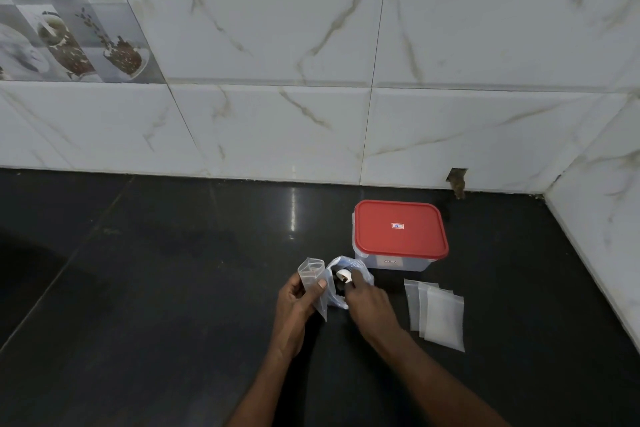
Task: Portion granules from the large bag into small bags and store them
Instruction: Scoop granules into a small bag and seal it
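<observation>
Left hand (298,295) pinches a small clear plastic bag (311,276) upright, mouth open, just beside the large clear bag (360,270), where the right hand (369,300) grips a white scoop (344,276).

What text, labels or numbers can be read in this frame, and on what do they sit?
None can be read.
Sticker on the red lid: too small to read.
Label on the container front wall: blurred, unreadable.
</observation>
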`<state>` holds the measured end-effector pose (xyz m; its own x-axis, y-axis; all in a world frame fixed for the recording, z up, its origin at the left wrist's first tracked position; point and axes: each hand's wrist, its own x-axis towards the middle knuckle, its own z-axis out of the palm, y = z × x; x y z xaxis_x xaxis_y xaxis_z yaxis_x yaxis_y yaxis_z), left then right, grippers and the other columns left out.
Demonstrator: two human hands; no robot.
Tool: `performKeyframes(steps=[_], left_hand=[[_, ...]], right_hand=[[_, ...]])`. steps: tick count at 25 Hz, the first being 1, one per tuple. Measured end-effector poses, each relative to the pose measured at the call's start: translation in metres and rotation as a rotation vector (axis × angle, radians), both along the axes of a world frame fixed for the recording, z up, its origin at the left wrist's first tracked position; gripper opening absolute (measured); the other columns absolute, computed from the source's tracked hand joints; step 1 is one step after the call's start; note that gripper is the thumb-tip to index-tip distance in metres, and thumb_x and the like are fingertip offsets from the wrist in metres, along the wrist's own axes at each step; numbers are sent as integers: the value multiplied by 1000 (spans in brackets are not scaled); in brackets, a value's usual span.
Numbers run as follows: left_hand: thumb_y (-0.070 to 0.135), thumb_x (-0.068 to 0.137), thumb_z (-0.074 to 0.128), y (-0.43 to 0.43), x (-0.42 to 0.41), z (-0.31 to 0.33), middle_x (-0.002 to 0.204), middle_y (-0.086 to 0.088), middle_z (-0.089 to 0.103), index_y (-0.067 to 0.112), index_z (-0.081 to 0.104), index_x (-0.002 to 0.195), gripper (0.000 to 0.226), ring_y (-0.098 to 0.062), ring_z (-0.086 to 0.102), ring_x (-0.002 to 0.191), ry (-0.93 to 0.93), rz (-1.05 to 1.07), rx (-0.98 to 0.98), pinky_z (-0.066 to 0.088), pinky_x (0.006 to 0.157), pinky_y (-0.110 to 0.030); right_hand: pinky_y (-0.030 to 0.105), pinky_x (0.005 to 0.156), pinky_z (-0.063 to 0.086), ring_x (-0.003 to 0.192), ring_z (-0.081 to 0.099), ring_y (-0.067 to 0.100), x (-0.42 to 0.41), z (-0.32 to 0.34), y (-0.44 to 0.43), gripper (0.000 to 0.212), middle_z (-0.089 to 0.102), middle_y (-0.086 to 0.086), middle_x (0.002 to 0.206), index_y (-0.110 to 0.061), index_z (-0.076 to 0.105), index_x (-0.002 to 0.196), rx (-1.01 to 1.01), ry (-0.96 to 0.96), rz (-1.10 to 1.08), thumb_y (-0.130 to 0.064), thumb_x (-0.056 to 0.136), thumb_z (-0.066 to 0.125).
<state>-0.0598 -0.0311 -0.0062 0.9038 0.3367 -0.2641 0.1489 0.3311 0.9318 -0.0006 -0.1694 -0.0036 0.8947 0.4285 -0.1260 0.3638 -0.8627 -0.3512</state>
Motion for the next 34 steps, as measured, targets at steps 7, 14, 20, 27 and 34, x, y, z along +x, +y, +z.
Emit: performKeyframes(steps=[7, 14, 20, 27, 34], left_hand=[[18, 86, 73, -2, 1, 0, 113, -18, 75, 7, 71, 118, 34, -38, 71, 109, 8, -10, -10, 51, 103, -57], [19, 85, 75, 5, -1, -2, 113, -13, 76, 12, 70, 119, 35, -31, 72, 108, 21, -20, 55, 54, 99, -54], [28, 75, 83, 5, 1, 3, 104, -4, 79, 16, 73, 109, 38, -22, 75, 100, 41, -38, 253, 57, 94, -50], [19, 81, 84, 3, 4, 4, 99, -1, 79, 19, 74, 106, 27, -17, 75, 94, 49, -56, 323, 60, 88, -41], [29, 75, 83, 4, -1, 3, 101, 3, 79, 21, 74, 106, 33, -14, 75, 97, 62, -60, 347, 59, 90, -39]], right_hand=[[34, 52, 55, 50, 62, 17, 21, 4, 7, 24, 67, 9, 60, -6, 72, 64, 431, 247, -428, -10, 87, 66], [24, 41, 44, 35, 51, 11, 18, 21, -9, 31, 58, 3, 46, -9, 65, 56, 656, 314, -585, -9, 87, 68], [12, 54, 38, 53, 51, 5, 9, 52, -11, 21, 57, -8, 62, -20, 72, 66, 697, -252, -192, -12, 85, 70], [23, 63, 56, 84, 71, 19, -8, 21, -21, 41, 72, 10, 102, -6, 74, 102, 253, -804, 390, -11, 64, 87], [21, 61, 47, 70, 56, 7, 8, 21, -22, 8, 65, 3, 83, -11, 76, 93, 504, -433, -118, -13, 85, 73]])
